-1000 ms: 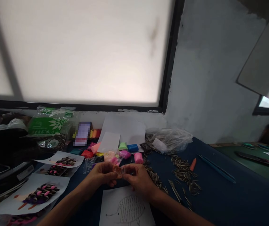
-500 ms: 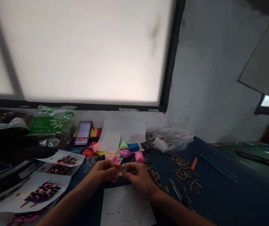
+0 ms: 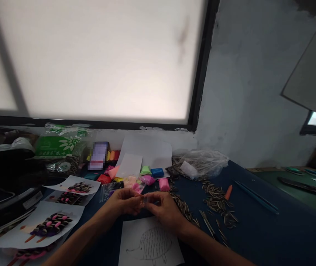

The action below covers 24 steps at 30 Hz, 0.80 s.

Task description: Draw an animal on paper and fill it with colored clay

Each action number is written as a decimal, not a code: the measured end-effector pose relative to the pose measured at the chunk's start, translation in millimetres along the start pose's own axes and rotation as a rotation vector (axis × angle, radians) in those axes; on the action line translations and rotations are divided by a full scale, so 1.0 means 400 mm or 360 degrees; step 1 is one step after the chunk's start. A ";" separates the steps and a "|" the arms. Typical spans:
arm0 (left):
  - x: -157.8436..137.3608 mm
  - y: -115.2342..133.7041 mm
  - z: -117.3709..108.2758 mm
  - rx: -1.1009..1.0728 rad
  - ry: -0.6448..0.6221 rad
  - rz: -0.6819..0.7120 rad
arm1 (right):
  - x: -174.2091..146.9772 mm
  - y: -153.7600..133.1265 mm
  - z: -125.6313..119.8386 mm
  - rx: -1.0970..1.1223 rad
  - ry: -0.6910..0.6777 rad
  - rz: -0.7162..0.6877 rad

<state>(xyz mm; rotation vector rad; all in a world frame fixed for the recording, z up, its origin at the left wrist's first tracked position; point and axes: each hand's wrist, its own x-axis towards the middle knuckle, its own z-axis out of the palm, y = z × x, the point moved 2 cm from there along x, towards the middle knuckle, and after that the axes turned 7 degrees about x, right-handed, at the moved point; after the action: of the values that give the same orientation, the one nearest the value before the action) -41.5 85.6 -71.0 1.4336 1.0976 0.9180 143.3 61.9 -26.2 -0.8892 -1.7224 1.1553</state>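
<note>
My left hand (image 3: 125, 201) and my right hand (image 3: 164, 210) meet over the middle of the table, fingertips pinched together. Between them is a small see-through plastic packet (image 3: 146, 199), with something orange at its left end; the fingers cover most of it. Just below lies a white sheet with a hedgehog drawing (image 3: 154, 244), partly under my right wrist. Behind the hands are packets of coloured clay, among them a pink one (image 3: 163, 184), a blue one (image 3: 157, 172) and a green one (image 3: 146, 170).
Finished hedgehog pictures (image 3: 50, 225) with seeds and clay lie at left. Loose sunflower seeds (image 3: 216, 199), an orange stick (image 3: 228, 192), tweezers (image 3: 207, 223) and a blue pen-like tool (image 3: 256, 196) are at right. A phone (image 3: 98, 156) leans by a green seed bag (image 3: 55, 146).
Both hands stay in nearly the same place, still pinching the packet. The fingers have shifted slightly around it, and the camera view has moved a little.
</note>
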 end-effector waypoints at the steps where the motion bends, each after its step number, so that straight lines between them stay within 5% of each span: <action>1: 0.004 -0.007 -0.002 0.0060 0.0005 -0.0007 | 0.001 0.000 -0.001 -0.0046 0.0004 0.0006; 7: 0.023 -0.014 -0.028 0.0588 0.0215 0.0055 | 0.009 -0.019 -0.036 -0.0514 0.0131 0.0046; 15: -0.014 0.048 -0.030 0.1557 0.0542 0.0516 | 0.006 -0.032 -0.048 -0.1224 -0.0013 0.0232; 24: -0.011 0.038 -0.040 0.2095 0.0729 0.0534 | 0.010 -0.047 -0.049 -0.1459 -0.0030 0.0270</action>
<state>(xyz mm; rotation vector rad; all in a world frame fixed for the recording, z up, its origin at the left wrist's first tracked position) -55.6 85.8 -53.7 2.5938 2.0328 0.7482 158.0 66.1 -3.4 -1.5799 -2.2467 0.4142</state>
